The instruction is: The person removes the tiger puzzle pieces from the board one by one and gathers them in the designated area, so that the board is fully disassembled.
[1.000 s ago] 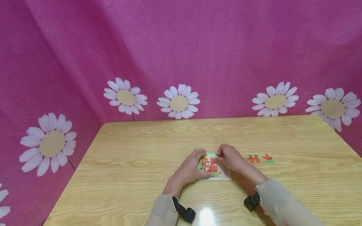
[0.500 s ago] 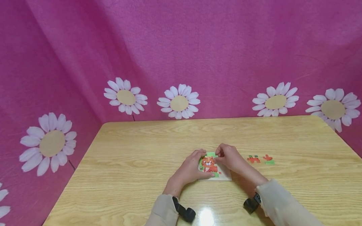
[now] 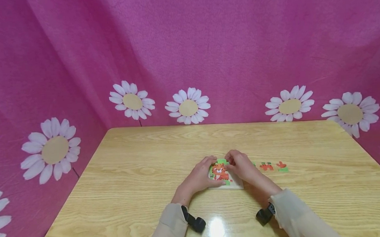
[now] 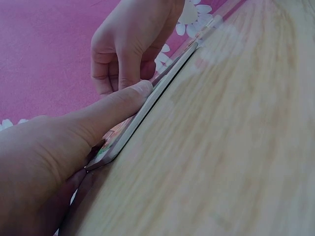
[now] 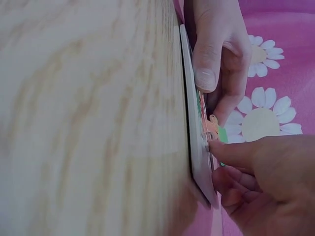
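Observation:
A small jigsaw puzzle board (image 3: 236, 184) with a light border lies on the table, and an orange tiger on green (image 3: 220, 171) fills much of it. My left hand (image 3: 197, 176) holds the board from the left, fingers at the far edge and thumb over the near part. At the upper right of the picture, my right hand (image 3: 242, 167) pinches a puzzle piece. In the right wrist view this orange and green puzzle piece (image 5: 222, 134) stands tilted up from the board at the fingertips. The curled fingers hide most of it in the head view.
To the right lie loose puzzle pieces, one striped orange (image 3: 266, 167) and one orange and green (image 3: 282, 166). A bit of green (image 3: 254, 164) shows beside the right hand. The wooden table (image 3: 141, 163) ends at a pink curtain (image 3: 187, 55) with daisies.
My right hand has shifted slightly away and to the left over the board, uncovering a bit of green beside it. The left hand keeps its place.

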`<state>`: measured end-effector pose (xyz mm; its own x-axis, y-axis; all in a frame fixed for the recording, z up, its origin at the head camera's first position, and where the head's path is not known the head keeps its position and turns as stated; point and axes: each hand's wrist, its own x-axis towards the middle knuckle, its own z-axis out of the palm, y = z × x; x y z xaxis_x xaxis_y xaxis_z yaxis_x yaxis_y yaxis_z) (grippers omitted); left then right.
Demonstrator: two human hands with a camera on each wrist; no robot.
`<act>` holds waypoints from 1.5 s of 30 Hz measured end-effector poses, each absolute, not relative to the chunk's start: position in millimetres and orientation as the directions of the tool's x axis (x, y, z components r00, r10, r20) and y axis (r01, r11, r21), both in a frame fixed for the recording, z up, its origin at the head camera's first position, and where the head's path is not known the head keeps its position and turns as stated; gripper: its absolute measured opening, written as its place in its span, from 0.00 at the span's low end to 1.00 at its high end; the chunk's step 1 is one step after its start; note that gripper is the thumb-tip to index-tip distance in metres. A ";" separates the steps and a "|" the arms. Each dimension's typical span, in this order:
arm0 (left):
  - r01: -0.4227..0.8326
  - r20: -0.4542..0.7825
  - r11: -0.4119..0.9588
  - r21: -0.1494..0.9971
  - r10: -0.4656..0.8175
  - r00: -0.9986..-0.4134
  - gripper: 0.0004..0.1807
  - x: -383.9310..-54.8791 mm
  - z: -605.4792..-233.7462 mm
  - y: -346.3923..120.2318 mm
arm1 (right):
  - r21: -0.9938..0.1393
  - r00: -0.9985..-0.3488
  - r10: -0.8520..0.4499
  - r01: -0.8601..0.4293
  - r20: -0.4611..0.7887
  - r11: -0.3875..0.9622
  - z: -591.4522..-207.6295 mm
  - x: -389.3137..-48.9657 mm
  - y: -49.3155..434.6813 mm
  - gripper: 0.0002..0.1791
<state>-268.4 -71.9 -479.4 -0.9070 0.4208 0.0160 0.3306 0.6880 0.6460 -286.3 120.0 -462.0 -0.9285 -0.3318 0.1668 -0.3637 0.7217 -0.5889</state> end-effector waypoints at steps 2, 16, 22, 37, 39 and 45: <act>0.332 0.018 0.689 0.644 0.421 -0.907 0.47 -268.2 -479.0 -71.9 | -0.581 -0.923 -0.337 -0.380 0.187 0.719 -462.8 -286.6 120.7 0.07; 0.323 0.009 0.683 0.655 0.419 -0.908 0.47 -267.3 -478.3 -72.3 | -0.610 -0.926 -0.310 -0.374 0.213 0.698 -461.6 -287.4 123.3 0.04; 0.323 0.010 0.679 0.659 0.422 -0.907 0.47 -268.1 -479.1 -72.0 | -0.646 -0.929 -0.306 -0.366 0.208 0.670 -461.1 -286.9 123.9 0.04; 0.326 0.016 0.677 0.659 0.421 -0.907 0.47 -268.7 -479.1 -71.6 | -0.711 -0.940 -0.286 -0.331 0.189 0.620 -463.5 -286.3 129.8 0.05; 0.328 0.018 0.678 0.657 0.421 -0.907 0.47 -268.4 -478.6 -71.7 | -0.718 -0.942 -0.283 -0.324 0.182 0.616 -463.3 -286.0 130.9 0.06; 0.319 0.006 0.681 0.659 0.420 -0.908 0.47 -267.6 -477.0 -71.3 | -0.728 -0.948 -0.268 -0.306 0.173 0.613 -462.1 -282.3 135.2 0.05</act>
